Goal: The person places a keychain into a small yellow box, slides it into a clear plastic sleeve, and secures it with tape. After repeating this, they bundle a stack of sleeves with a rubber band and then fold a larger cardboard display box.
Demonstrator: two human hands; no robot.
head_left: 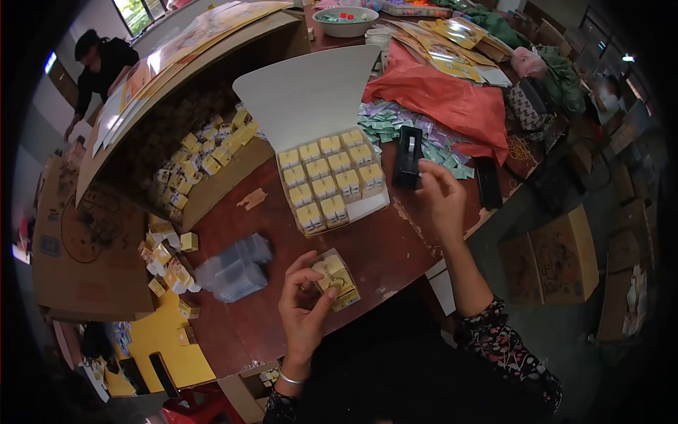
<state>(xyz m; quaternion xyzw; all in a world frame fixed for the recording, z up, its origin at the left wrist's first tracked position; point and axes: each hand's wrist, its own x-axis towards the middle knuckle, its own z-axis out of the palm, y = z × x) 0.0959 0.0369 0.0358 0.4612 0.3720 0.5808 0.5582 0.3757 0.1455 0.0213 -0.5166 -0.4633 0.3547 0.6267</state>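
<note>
- Head view: the left hand (pixel 304 304) grasps a small yellow pack (pixel 344 277) between thumb and fingers, at the near edge of the red table (pixel 282 325).
- The right hand (pixel 445 201) is raised, with thumb and fingertips drawn close together just beside the near end of a black tape dispenser (pixel 408 157); the view is too coarse to tell whether they pinch anything or touch it.
- Beyond the yellow pack stands a white box (pixel 307 92) with its lid up, holding rows of little yellow boxes (pixel 323 187).
- Left of the left hand lie clear plastic sleeves (pixel 236 268).
- Green and purple packets (pixel 381 126) spread behind the dispenser, partly under red plastic (pixel 438 92).
- A black phone-like slab (pixel 488 182) lies right of the dispenser.
- Another person (pixel 106 67) leans over at the far left.
</note>
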